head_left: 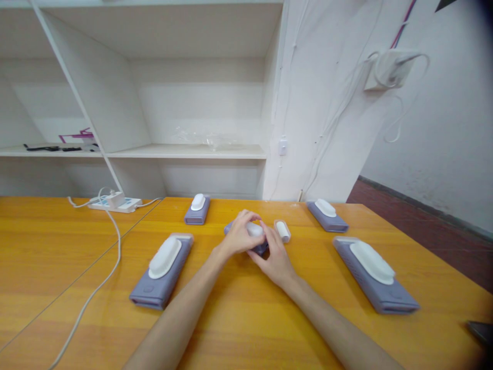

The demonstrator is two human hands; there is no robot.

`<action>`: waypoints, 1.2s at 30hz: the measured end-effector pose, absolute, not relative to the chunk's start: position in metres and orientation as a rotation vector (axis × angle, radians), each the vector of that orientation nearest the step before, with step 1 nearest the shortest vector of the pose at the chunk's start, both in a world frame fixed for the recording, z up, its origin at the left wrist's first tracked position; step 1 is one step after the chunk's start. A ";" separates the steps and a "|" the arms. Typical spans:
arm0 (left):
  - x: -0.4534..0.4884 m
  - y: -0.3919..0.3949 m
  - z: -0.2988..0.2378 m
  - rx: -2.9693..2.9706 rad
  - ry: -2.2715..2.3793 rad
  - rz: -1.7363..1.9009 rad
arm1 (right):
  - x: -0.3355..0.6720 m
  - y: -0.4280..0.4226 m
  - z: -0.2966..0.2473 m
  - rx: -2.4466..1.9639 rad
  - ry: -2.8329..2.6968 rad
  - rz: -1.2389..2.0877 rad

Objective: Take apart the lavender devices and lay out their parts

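Observation:
Both my hands meet over a lavender device with a white top piece, lying at the middle of the orange wooden table. My left hand curls over its top, fingers wrapped round the white part. My right hand grips the device from the right side and below. A small clear cap with a white insert lies just right of my hands.
Similar lavender devices with white tops lie around: near left, far left, far right, near right. A white power strip with a cable sits at the back left. White shelves stand behind the table.

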State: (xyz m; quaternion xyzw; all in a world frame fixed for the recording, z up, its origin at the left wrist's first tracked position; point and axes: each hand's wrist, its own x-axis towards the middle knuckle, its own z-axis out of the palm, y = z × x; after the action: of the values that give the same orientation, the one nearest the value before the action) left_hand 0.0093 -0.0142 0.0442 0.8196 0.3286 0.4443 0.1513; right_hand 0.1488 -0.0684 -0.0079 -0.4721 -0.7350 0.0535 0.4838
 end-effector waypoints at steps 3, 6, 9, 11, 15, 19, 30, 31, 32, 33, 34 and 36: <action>0.016 -0.021 0.039 2.399 0.864 1.157 | 0.151 -0.066 -0.009 -1.109 -1.780 0.125; 0.012 -0.021 0.035 2.426 0.868 1.143 | 0.153 -0.063 -0.011 -1.110 -1.734 0.051; 0.000 -0.016 0.032 2.517 0.987 1.137 | 0.153 -0.062 -0.010 -1.157 -1.681 -0.042; -0.010 -0.012 0.028 2.611 1.079 1.078 | 0.154 -0.061 -0.010 -1.220 -1.631 -0.088; -0.024 -0.004 0.017 2.723 1.241 1.022 | 0.163 -0.056 -0.013 -1.354 -1.556 -0.152; -0.029 0.000 0.011 2.710 1.499 1.050 | 0.170 -0.055 -0.014 -1.506 -1.562 -0.227; -0.029 -0.004 0.012 2.752 1.763 1.127 | 0.161 -0.069 -0.002 -1.814 -1.747 -0.533; -0.029 -0.003 0.011 2.745 1.752 1.139 | 0.161 -0.069 -0.002 -1.819 -1.768 -0.540; -0.029 -0.002 0.009 2.734 1.740 1.149 | 0.161 -0.069 -0.002 -1.823 -1.788 -0.543; -0.030 -0.001 0.008 2.720 1.727 1.156 | 0.161 -0.070 -0.001 -1.827 -1.808 -0.543; -0.030 -0.001 0.006 2.706 1.714 1.160 | 0.160 -0.070 -0.001 -1.830 -1.826 -0.543; -0.031 0.000 0.004 2.687 1.699 1.166 | 0.160 -0.071 0.000 -1.838 -1.849 -0.551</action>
State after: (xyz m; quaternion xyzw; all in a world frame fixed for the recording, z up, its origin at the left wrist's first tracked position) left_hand -0.0311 0.0005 0.0039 0.7876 0.4981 0.3418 -0.1219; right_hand 0.1595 -0.0712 -0.0002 -0.6702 -0.6742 -0.2010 0.2364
